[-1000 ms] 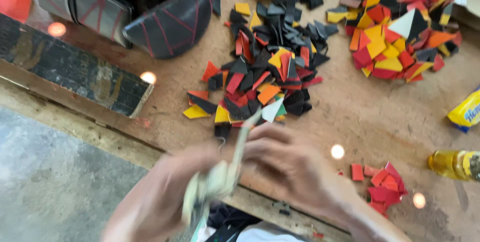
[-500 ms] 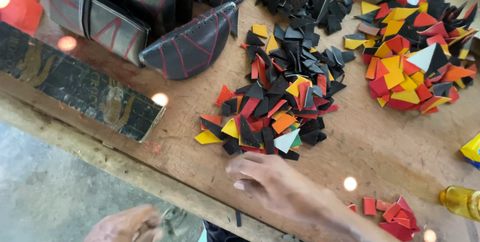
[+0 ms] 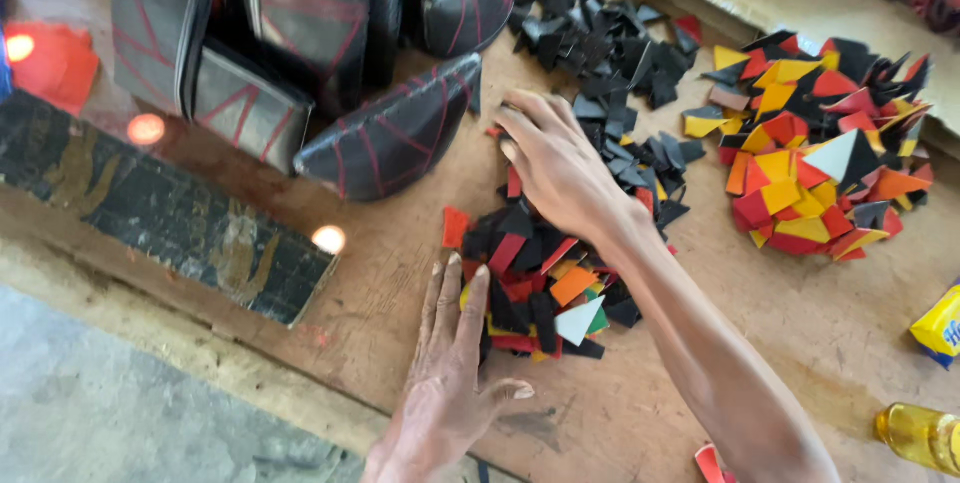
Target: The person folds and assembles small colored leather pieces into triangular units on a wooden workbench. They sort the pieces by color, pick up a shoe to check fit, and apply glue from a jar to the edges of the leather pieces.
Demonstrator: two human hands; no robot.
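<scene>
Head view: both hands, left (image 3: 448,383) and right (image 3: 560,168), spread flat on angular black, red and orange scraps (image 3: 540,278).

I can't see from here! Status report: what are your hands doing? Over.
Left hand flat, open, touching mixed pile. Right hand open, reaching over it toward black pieces. Nothing blocking.

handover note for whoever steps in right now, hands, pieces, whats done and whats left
Left hand: empty, fingers spread flat on the near edge of the mixed pile of black, red, orange and yellow cut pieces.
Right hand: reaching across that pile, palm down, fingertips at the black pieces; nothing visibly gripped.
A brighter red, orange and yellow pile sits to the right, untouched. Black stitched panels lie at the far left of the wooden table.
Done: pieces heaped in three piles.
Left: the mixed pile is still unsorted.
</scene>
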